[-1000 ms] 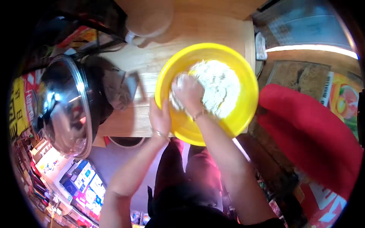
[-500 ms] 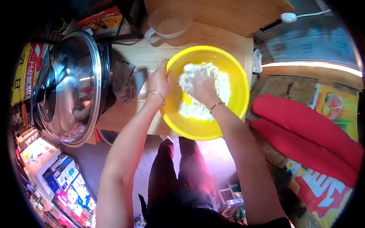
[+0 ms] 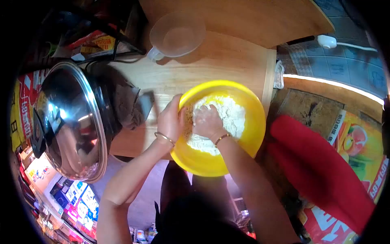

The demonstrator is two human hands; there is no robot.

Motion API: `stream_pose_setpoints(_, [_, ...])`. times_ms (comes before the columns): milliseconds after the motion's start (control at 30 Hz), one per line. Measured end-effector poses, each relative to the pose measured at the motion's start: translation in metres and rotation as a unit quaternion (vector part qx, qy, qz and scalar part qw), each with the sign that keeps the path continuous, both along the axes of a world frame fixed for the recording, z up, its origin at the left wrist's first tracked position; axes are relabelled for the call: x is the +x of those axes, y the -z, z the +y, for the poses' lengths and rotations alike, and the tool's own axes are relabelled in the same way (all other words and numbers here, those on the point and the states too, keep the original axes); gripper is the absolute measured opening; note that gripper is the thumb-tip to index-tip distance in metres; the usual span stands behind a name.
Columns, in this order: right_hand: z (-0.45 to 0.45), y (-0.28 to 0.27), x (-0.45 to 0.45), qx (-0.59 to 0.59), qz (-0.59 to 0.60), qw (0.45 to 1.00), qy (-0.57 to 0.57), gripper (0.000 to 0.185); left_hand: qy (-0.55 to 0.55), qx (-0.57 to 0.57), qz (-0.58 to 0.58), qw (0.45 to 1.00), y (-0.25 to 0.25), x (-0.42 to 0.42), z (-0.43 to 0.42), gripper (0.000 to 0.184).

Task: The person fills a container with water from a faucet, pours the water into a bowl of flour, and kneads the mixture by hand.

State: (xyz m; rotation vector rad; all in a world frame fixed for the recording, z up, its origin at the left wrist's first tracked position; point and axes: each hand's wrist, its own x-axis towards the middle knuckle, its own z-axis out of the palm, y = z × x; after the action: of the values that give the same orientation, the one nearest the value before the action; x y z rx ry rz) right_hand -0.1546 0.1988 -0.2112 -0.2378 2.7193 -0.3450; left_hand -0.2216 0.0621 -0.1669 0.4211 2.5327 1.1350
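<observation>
A yellow bowl (image 3: pixel 256 134) rests at the front edge of the wooden tabletop, with white flour (image 3: pixel 231 116) inside. Brownish crumbs show along the bowl's left inner side. My left hand (image 3: pixel 171 118) grips the bowl's left rim, its fingers partly hidden behind the wall. Down in the flour, toward the left of the bowl, is my right hand (image 3: pixel 208 122), fingers curled and dusted white; what they hold, if anything, is hidden.
A clear jug (image 3: pixel 178 34) stands behind the bowl. At the left are a pan with a glass lid (image 3: pixel 73 126) and a brown cloth (image 3: pixel 129 105). Something red and padded (image 3: pixel 317 162) lies at the right, near printed cardboard (image 3: pixel 357 142). A white plug (image 3: pixel 326 41) is at the upper right.
The view has shifted, so the bowl appears lower. My right hand has moved within the flour and its fingers are now more curled. My left hand stays at the rim.
</observation>
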Motion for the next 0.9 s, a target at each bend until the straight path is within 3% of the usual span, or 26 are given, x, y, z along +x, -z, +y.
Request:
stream_pose_setpoints(33, [0.0,0.001,-0.003,-0.008,-0.033,0.999,0.009,0.02,0.002,0.008,0.003,1.0,0.003,0.001,0.0,0.033])
stream_pose_setpoints(167, [0.003,0.018,-0.01,-0.047,0.024,0.999,0.015,0.018,0.002,0.003,-0.018,1.0,-0.006,-0.001,0.003,0.033])
stream_pose_setpoints(300, [0.007,0.027,-0.02,-0.12,0.168,0.978,0.016,0.016,0.006,-0.024,-0.014,1.0,-0.009,-0.001,0.003,0.031])
stream_pose_setpoints(467, [0.009,0.035,-0.026,-0.139,0.206,0.969,0.009,0.017,0.019,-0.025,0.019,0.999,0.001,-0.002,-0.002,0.034])
stream_pose_setpoints(567, [0.004,0.019,-0.028,-0.097,0.146,0.984,0.032,0.022,0.027,-0.03,0.005,0.999,0.003,-0.005,-0.004,0.033])
stream_pose_setpoints(633, [0.005,0.006,-0.025,-0.067,0.166,0.984,0.019,0.023,0.015,0.002,0.053,0.999,0.007,-0.007,-0.004,0.029])
stream_pose_setpoints(733, [0.023,-0.051,0.009,-0.06,0.115,0.989,-0.074,0.037,0.012,-0.042,0.04,0.998,0.01,-0.008,0.001,0.031])
stream_pose_setpoints(800, [0.039,-0.053,0.057,-0.057,0.168,0.981,-0.077,0.031,-0.001,-0.03,0.036,0.999,0.011,-0.005,-0.002,0.031])
stream_pose_setpoints(867, [0.039,-0.051,0.1,-0.02,0.046,0.99,-0.132,0.024,-0.008,-0.019,0.034,0.999,0.011,-0.007,-0.006,0.031])
stream_pose_setpoints(900, [0.033,-0.045,0.107,-0.024,0.042,0.99,-0.131,0.024,-0.011,-0.012,0.027,1.0,0.011,-0.005,-0.005,0.03])
